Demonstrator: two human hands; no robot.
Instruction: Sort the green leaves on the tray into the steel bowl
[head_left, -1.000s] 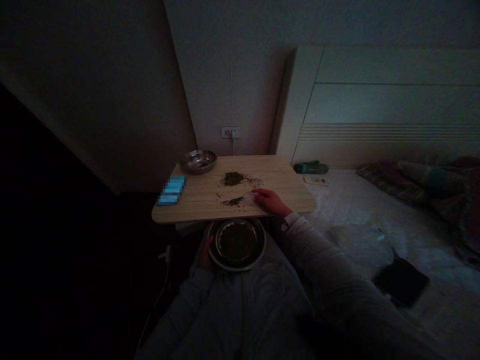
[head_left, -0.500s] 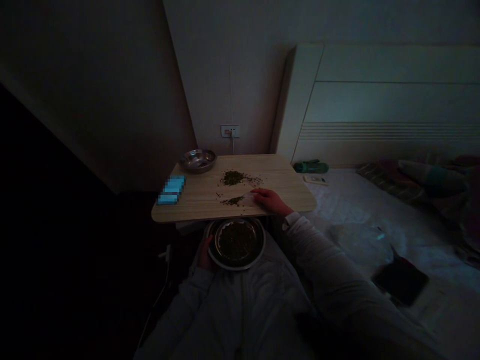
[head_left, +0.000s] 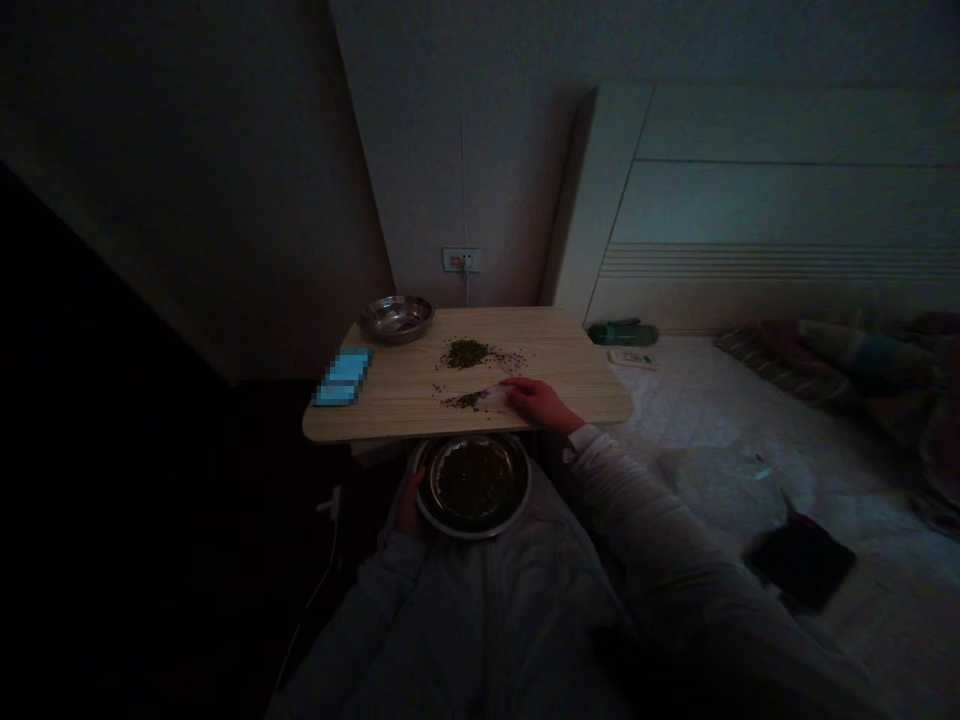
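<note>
My left hand (head_left: pixel 409 505) grips the left rim of a round metal bowl (head_left: pixel 523 490) at my lap, below the table's front edge. Dark small grains (head_left: pixel 471 480) lie inside it. Over the wooden table (head_left: pixel 397 400), my right hand (head_left: pixel 541 403) is closed on a pale flat piece (head_left: pixel 496 397), its kind unclear in the dim light. That piece touches the tabletop beside a small streak of green grains (head_left: pixel 469 401). Farther back sits a larger heap of green grains (head_left: pixel 465 353), with darker grains scattered to its right.
A second metal bowl (head_left: pixel 396 320) stands at the table's back left, behind a blurred-out phone (head_left: pixel 343 377). To the right, a bed (head_left: pixel 675 420) holds a green bottle (head_left: pixel 622 333), a remote (head_left: pixel 632 359) and a dark flat object (head_left: pixel 802 560). A white cable (head_left: pixel 319 590) hangs at left.
The pale piece and my right hand stay nearly in place by the small streak of grains. My left hand keeps the bowl where it was; the view shifts very slightly.
</note>
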